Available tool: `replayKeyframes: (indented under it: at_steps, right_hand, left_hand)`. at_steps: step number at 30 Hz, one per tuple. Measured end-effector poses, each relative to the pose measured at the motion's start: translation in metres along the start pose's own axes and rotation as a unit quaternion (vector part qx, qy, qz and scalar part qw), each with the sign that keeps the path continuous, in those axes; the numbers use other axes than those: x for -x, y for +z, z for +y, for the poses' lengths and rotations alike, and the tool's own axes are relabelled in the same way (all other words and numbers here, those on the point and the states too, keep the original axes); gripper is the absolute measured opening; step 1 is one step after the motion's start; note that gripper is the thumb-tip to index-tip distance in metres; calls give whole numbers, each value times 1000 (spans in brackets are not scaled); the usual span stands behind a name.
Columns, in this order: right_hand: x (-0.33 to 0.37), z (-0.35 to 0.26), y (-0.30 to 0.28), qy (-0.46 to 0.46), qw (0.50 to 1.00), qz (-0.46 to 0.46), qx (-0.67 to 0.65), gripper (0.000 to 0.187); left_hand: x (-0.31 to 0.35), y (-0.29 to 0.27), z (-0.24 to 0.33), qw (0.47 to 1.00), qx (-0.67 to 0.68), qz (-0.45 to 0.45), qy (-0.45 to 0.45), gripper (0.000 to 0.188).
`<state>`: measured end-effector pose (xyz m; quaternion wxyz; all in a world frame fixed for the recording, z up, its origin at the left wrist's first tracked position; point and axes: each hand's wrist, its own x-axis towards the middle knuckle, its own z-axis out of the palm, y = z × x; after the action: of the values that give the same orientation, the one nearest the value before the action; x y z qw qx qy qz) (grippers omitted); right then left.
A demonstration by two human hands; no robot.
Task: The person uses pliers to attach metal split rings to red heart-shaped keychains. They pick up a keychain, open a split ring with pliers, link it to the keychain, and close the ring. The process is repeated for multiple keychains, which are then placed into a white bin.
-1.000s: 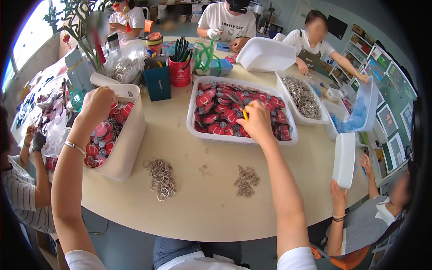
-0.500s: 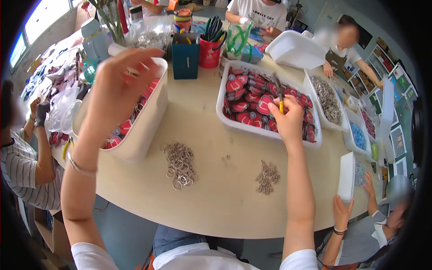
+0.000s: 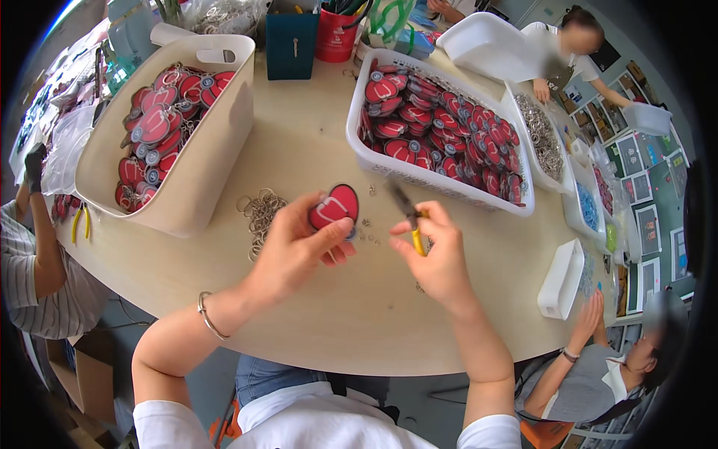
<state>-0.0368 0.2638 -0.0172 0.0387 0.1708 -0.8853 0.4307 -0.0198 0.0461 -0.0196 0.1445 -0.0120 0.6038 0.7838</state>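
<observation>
Between the thumb and fingers of my left hand [image 3: 288, 238] is a red oval charm [image 3: 336, 205] with a pale strap-like design and a dark edge. A small blue-grey disc shows below it, partly behind my thumb. My right hand [image 3: 441, 253] grips pliers with yellow handles [image 3: 418, 242], their dark jaws pointing up and left, smeared by motion and apart from the charm. Beside my left hand lies a pile of metal split rings [image 3: 256, 217], partly covered by it. A few tiny metal rings [image 3: 366, 223] lie between my hands; more are partly hidden behind my right hand.
To the left stands a tall cream bin [image 3: 224, 142] of red charms with rings. A white basket [image 3: 441, 184] heaped with similar charms is ahead right, beside a tub of metal rings [image 3: 540, 138]. Tool holders [image 3: 292, 45] stand at the back. Co-workers sit on both sides.
My left hand has come down from above the cream bin and now holds a charm. My right hand has drawn back from the basket with the pliers. The view has tilted down.
</observation>
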Motion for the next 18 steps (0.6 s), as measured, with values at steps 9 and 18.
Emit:
replayKeyframes:
  at_steps: [9,18]
  right_hand:
    - [34,13,-19,-54,968,-207,130,16]
    - [45,13,-12,-58,968,-213,121,16]
  left_hand:
    - [3,-20,-21,996,39,78,26,20]
    - [11,-14,-13,1000,5,12,-6,21]
